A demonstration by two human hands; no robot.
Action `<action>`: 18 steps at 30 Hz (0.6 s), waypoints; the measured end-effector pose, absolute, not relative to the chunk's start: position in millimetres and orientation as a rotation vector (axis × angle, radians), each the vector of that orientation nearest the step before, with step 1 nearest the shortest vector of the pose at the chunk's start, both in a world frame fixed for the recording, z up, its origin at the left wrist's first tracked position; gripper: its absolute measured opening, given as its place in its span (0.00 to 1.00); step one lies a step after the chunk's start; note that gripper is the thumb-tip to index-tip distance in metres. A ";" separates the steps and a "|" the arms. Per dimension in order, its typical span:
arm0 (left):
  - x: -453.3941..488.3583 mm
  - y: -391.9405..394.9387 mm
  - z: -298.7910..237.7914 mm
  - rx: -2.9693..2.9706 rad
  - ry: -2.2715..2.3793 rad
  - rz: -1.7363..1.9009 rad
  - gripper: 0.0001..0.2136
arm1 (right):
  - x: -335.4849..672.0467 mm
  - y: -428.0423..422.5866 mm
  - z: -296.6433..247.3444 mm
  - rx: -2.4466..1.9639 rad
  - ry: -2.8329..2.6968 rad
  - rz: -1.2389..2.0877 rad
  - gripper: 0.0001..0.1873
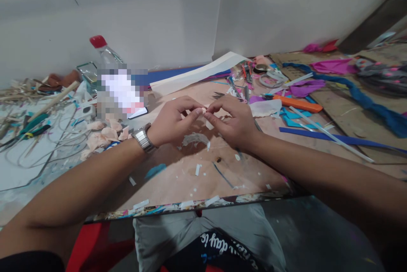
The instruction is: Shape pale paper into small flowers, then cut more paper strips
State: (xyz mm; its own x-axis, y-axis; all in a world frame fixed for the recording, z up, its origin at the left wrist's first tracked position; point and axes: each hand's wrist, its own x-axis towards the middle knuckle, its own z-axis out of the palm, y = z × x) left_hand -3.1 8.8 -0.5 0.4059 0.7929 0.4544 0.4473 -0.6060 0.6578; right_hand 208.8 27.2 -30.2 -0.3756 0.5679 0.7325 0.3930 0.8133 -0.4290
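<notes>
My left hand (173, 121) and my right hand (230, 121) meet over the middle of a worn work board (178, 174). Both hands pinch one small pale pink piece (204, 111) between their fingertips; I cannot make out its shape. A metal watch (143, 138) sits on my left wrist. Just below the hands lies a curled strip of clear tape (195, 139). Small white and pink scraps are scattered on the board around it.
A clear bottle with a red cap (106, 57) stands at the back left, near pale pink petals (101, 134), wires and pliers (32, 125). To the right lie an orange cutter (297, 103), scissors (246, 91), blue strips (337, 138), purple and pink paper. A white wall rises behind.
</notes>
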 end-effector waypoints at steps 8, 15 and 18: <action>-2.4 7.4 -0.8 2.337 1.011 1.057 0.13 | 209.1 27.0 -30.3 -0.733 -2.024 0.254 0.09; -2.9 8.1 -1.4 2.332 1.047 1.024 0.15 | 208.2 24.1 -27.6 -0.741 -2.014 0.244 0.09; -2.4 7.4 -1.2 2.342 1.035 1.017 0.14 | 208.2 24.5 -28.0 -0.749 -1.993 0.222 0.10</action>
